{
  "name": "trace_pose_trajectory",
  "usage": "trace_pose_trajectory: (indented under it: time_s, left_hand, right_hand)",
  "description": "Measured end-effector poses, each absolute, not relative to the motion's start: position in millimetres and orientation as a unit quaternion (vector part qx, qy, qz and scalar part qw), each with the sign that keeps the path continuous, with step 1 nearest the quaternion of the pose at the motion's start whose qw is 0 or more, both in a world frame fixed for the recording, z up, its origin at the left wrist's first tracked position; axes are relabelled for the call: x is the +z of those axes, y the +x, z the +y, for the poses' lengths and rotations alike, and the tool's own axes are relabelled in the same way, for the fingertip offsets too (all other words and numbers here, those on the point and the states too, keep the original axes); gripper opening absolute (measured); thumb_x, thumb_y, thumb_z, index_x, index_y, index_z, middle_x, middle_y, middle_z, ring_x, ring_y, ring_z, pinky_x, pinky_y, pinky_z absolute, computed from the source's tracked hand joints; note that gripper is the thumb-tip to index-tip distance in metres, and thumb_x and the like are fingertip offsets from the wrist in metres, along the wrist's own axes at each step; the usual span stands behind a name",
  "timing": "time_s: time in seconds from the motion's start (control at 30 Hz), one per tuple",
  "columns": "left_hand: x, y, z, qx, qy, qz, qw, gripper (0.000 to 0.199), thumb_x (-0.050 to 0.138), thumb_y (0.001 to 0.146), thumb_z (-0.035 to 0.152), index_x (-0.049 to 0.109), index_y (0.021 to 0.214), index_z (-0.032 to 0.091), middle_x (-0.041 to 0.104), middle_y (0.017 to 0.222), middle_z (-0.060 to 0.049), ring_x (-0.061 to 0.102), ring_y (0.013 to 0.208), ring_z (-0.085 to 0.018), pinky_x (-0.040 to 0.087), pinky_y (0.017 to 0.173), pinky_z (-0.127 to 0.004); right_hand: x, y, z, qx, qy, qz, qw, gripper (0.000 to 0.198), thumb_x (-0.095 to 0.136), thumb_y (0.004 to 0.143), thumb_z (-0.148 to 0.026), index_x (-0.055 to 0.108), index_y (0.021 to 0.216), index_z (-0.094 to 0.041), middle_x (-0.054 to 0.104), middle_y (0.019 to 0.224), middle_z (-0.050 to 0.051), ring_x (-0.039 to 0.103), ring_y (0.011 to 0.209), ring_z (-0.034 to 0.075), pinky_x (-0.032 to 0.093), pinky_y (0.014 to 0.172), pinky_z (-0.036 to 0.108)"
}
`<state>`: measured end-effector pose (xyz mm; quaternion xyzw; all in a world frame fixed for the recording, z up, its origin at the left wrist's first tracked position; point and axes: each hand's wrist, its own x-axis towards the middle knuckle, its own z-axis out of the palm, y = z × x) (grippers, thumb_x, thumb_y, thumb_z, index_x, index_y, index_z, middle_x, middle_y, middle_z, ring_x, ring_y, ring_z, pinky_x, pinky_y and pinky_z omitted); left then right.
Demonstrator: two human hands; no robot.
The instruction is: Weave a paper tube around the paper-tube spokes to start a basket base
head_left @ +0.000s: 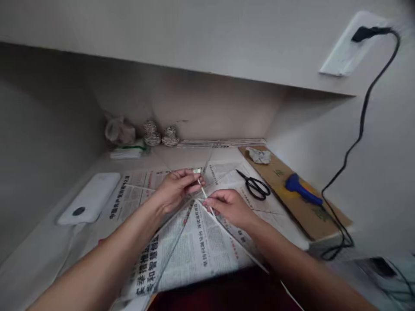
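Note:
My left hand point(180, 188) is closed in a pinch on the upper end of a thin, pale paper strip point(202, 188) that looks rolled. Lower down, my right hand point(231, 208) pinches near the same strip, fingertips close to where several strips cross. From that crossing, long pale strips point(241, 247) fan out over the printed newspaper point(201, 242), one running down to the right under my right forearm. A small pale green-and-white patch shows at my left fingertips. Black-handled scissors point(257, 188) lie right of my hands, their points toward the back left.
A cardboard sheet point(285, 203) at right carries a blue glue gun point(301, 189) and crumpled paper point(259, 155). A black cord point(363, 116) hangs from the wall socket. White power bank point(92, 196) at left; woven gourd shapes point(151, 134) and thin rods point(223, 142) at the back; overhanging ledge above.

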<state>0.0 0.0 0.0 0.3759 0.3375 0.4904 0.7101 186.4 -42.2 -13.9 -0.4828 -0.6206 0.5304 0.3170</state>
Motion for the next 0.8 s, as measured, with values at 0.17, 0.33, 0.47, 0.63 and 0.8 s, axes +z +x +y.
trace_pose_trajectory:
  time_s: [0.17,0.33,0.47,0.63,0.8]
  left_hand:
    - [2.6,-0.4,-1.9,0.498,0.351,0.345,0.714,0.011,0.076,0.072,0.016,0.070,0.076,0.009,0.070,0.076,-0.006,0.069,0.075,-0.013,0.057,0.067,-0.017]
    - [2.6,-2.0,-2.3,0.478,0.350,0.317,0.740,0.005,0.071,0.077,0.011,0.070,0.081,0.009,0.071,0.080,-0.007,0.070,0.077,-0.014,0.058,0.071,-0.018]
    - [1.0,-1.7,-2.7,0.466,0.349,0.311,0.751,0.003,0.068,0.079,0.010,0.070,0.081,0.008,0.071,0.080,-0.007,0.071,0.077,-0.015,0.058,0.071,-0.019]
    - [0.4,-1.0,-3.0,0.461,0.350,0.308,0.755,0.004,0.068,0.079,0.010,0.070,0.082,0.009,0.071,0.080,-0.007,0.071,0.077,-0.015,0.058,0.070,-0.018]
    - [1.1,-1.8,-1.9,0.476,0.352,0.315,0.742,0.004,0.069,0.079,0.010,0.070,0.081,0.008,0.070,0.079,-0.006,0.070,0.075,-0.014,0.058,0.068,-0.017]
  right_hand:
    - [-12.1,184.3,-47.3,0.578,-0.451,-0.584,0.349,0.024,0.070,0.078,-0.039,0.067,0.080,-0.015,0.063,0.070,0.001,0.051,0.060,0.009,0.038,0.057,0.023]
    - [-16.5,184.2,-47.2,0.711,-0.411,-0.461,0.335,0.030,0.071,0.077,-0.044,0.069,0.087,-0.016,0.062,0.070,0.001,0.041,0.050,0.005,0.021,0.043,0.020]
    - [-18.4,183.1,-48.2,0.720,-0.400,-0.450,0.346,0.028,0.075,0.073,-0.040,0.066,0.078,-0.014,0.062,0.069,0.002,0.041,0.050,0.005,0.019,0.042,0.019]
    - [-19.0,180.0,-50.3,0.708,-0.395,-0.465,0.354,0.028,0.074,0.074,-0.040,0.063,0.074,-0.013,0.063,0.070,0.002,0.045,0.053,0.005,0.020,0.042,0.018]
    - [-20.1,180.1,-50.5,0.690,-0.395,-0.505,0.334,0.027,0.074,0.074,-0.039,0.063,0.077,-0.014,0.065,0.074,0.003,0.048,0.053,0.006,0.023,0.041,0.018]
